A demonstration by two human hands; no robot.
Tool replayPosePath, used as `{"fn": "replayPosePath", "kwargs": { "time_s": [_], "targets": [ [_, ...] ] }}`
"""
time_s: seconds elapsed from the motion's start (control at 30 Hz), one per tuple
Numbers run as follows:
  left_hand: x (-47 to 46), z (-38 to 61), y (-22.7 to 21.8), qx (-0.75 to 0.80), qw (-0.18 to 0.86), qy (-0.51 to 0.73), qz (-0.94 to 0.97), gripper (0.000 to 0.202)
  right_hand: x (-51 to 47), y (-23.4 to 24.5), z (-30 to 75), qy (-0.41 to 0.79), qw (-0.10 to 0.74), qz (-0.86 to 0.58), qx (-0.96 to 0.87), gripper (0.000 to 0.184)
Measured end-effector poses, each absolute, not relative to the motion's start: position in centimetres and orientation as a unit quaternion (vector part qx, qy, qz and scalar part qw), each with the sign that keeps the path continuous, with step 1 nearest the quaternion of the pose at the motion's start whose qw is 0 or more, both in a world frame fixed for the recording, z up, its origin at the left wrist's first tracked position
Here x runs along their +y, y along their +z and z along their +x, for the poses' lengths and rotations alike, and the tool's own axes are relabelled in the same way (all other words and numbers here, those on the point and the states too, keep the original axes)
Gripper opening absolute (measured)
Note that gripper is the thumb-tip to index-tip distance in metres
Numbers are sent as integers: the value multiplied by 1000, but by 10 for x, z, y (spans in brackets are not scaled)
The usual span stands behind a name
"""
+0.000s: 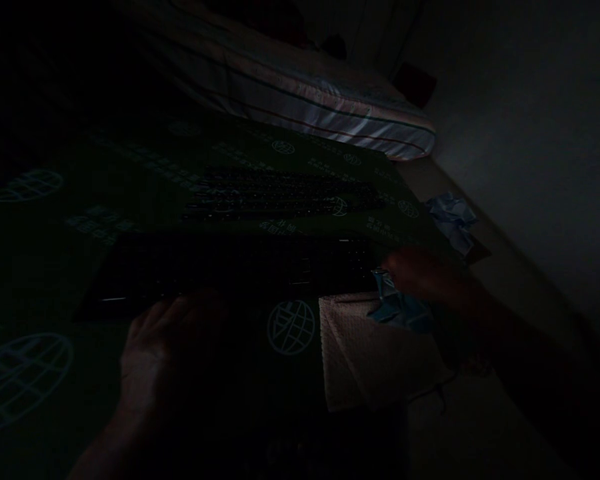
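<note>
The scene is very dark. A black keyboard [240,263] lies on a green printed cover. My left hand [165,323] is at its front edge, left of the middle, with the fingers bent against that edge; the fingertips are hard to make out. At the right end of the keyboard, my right hand [403,270] is closed around a crumpled blue cloth [403,310], which hangs below the fingers. Behind the keyboard, small dark pieces that look like keycaps [280,193] lie in several rows.
A folded light-coloured cloth [380,353] lies right of the middle, near the keyboard. Crumpled pale-blue material [453,217] sits on the floor to the right, by the wall [540,167]. At the back stands a bed with a striped sheet [320,107].
</note>
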State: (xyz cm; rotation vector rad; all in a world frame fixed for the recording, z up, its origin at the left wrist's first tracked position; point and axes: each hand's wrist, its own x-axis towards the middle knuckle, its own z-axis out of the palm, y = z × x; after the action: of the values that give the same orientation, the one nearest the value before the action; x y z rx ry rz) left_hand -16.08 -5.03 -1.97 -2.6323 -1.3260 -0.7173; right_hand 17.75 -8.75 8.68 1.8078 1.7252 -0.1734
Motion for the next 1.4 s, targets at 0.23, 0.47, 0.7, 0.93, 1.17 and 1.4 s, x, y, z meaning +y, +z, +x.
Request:
{"fn": "replayPosePath", "kwargs": {
  "time_s": [0.23, 0.47, 0.7, 0.93, 1.17, 1.4],
  "targets": [
    [-50, -162, -17, -431, 72, -222, -872, 39, -91, 76, 162, -80, 289, 667, 682, 24],
    [-49, -163, -21, -436, 74, -219, -870, 40, -88, 77, 163, -60, 293, 643, 705, 23],
    [-50, -162, -18, -440, 65, -203, -872, 38, -83, 74, 177, -62, 314, 641, 698, 26],
    [-49, -161, -18, -440, 78, -207, -870, 39, -85, 69, 183, -68, 293, 645, 702, 27],
    [-51, -161, -16, -446, 54, -212, -868, 37, -86, 74, 176, -69, 298, 651, 695, 27],
    [-52, -163, -18, -457, 29, -190, -868, 37, -86, 76, 175, -88, 290, 667, 681, 29]
  ]
}}
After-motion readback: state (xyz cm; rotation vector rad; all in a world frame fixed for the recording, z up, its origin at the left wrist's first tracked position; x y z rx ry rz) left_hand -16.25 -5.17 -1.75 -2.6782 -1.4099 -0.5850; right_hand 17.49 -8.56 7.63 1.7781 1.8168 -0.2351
